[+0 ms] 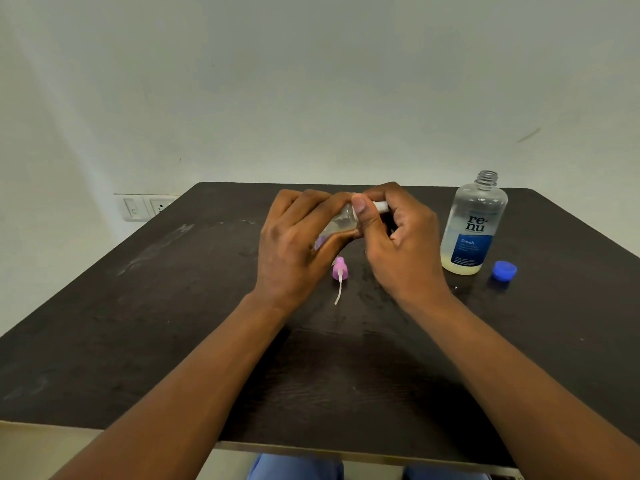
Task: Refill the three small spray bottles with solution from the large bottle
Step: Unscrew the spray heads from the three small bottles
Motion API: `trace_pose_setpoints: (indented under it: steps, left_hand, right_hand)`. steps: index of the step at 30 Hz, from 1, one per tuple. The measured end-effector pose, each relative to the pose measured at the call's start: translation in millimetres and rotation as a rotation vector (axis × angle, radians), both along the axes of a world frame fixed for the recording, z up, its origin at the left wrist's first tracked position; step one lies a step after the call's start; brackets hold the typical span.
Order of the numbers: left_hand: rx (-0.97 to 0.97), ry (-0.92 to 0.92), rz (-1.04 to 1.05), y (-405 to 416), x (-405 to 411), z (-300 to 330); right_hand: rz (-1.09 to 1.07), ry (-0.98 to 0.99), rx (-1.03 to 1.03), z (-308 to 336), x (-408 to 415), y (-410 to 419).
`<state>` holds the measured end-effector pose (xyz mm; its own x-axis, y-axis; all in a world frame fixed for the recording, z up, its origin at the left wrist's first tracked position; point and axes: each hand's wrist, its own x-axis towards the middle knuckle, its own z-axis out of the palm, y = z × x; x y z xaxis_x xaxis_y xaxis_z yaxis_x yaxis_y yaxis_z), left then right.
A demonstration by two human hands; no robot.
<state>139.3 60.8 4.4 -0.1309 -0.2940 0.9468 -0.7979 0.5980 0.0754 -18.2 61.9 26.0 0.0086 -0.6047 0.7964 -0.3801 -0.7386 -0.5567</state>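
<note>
We saw both hands raised just above the dark table (pixel 138 323), meeting over its far middle. The left hand (pixel 294 244) had its fingers curled round a small clear spray bottle (pixel 337 225), which lay tilted, its neck pointing up and to the right. A little clear liquid showed inside it, and a trace of purple showed near the palm at its lower end, though we could not tell what that was. The right hand (pixel 398 237) was closed at the bottle's neck, the thumb and fingers pinching a white spray top (pixel 380 206) whose tip stuck out to the right between the fingers. Whether that top was seated on the neck or only held against it we could not tell, for the fingers hid the joint.

On the table just below the two hands lay a pink spray pump (pixel 339 270) with its thin white dip tube (pixel 338 292) pointing toward us. To the right, near the right hand but apart from it, the large bottle (pixel 472 223) stood upright with its mouth uncapped, a shallow layer of yellowish solution at its bottom. Its blue cap (pixel 504 270) lay just beside it on the right. A wall socket plate (pixel 145 206) showed beyond the table's far left corner.
</note>
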Motion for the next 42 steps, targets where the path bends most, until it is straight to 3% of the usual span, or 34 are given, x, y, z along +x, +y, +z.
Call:
trace_pose_setpoints:
  steps: [15, 20, 38, 42]
  left_hand:
    - [0.086, 0.013, -0.078, 2.2, 6.4, 2.5]
    - [0.042, -0.004, -0.115, 1.0, 2.1, 1.9]
    - [0.062, 0.004, -0.109, 0.2, 3.1, 0.8]
    - [0.022, 0.012, -0.097, 1.9, 1.2, 1.0]
  right_hand:
    - [0.112, 0.086, -0.073, 6.7, -2.2, 4.0]
    - [0.076, -0.098, 0.046, 10.1, -8.6, 2.9]
    - [0.072, 0.083, -0.082, 6.9, -7.8, 1.9]
    - [0.102, 0.048, 0.050, 7.1, -10.7, -1.2]
